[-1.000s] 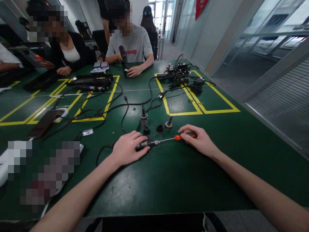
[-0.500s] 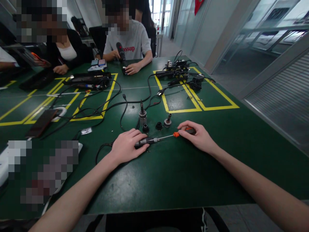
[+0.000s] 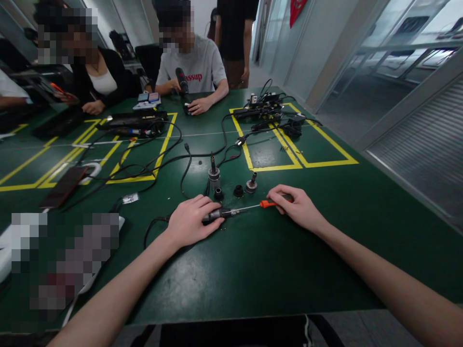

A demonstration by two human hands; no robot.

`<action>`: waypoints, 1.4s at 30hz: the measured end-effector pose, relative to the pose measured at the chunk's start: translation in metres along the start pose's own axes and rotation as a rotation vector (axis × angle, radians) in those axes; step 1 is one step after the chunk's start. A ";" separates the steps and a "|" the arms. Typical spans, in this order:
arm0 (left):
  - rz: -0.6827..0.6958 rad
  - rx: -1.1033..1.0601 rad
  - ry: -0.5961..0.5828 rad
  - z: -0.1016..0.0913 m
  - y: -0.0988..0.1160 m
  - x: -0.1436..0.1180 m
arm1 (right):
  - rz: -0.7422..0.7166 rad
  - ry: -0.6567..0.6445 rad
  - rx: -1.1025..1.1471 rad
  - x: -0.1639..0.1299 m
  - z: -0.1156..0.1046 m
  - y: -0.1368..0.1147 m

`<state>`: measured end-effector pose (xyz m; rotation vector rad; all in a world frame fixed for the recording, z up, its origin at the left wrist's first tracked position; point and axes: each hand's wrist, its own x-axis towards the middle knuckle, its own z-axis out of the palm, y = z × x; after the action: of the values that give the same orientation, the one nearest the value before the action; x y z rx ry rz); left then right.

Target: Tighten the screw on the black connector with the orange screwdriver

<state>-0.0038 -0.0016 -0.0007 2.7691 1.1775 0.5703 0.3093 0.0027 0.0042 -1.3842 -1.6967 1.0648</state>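
A slim screwdriver with an orange-and-black handle and a thin steel shaft (image 3: 249,208) lies almost flat on the dark green tabletop (image 3: 253,270), its tip pushed into the end of a small dark cylindrical metal part (image 3: 214,215). The right hand (image 3: 294,207) has its fingers closed around the handle; the left hand (image 3: 190,221) clamps the cylinder against the tabletop, fingers wrapped over it. The step in hand looks like driving or loosening a screw in the part's end (the screw itself is too small to see). Turning the handle next would call for keeping the shaft in line with the cylinder and the left grip firm. Just beyond stand three more small fittings (image 3: 233,185), with black cables (image 3: 181,159) trailing behind them.
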 end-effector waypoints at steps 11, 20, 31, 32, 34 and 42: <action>0.001 0.002 0.010 0.002 0.001 -0.001 | -0.100 0.053 0.017 0.000 0.000 0.002; 0.000 0.001 0.006 0.001 0.001 0.000 | -0.034 0.012 0.054 0.000 -0.003 0.000; -0.010 0.005 0.010 0.002 0.000 -0.001 | 0.014 -0.035 -0.006 0.000 -0.001 -0.001; -0.011 0.007 0.012 0.003 0.000 -0.001 | 0.010 -0.039 -0.008 0.000 -0.001 -0.002; -0.010 0.008 0.010 0.003 0.000 -0.001 | 0.002 -0.043 -0.012 0.000 -0.001 -0.001; -0.020 0.018 -0.007 0.003 -0.001 -0.001 | -0.016 -0.013 0.018 0.000 -0.002 0.002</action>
<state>-0.0039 -0.0016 -0.0039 2.7688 1.2133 0.5503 0.3122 0.0032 0.0031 -1.3533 -1.7010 1.0801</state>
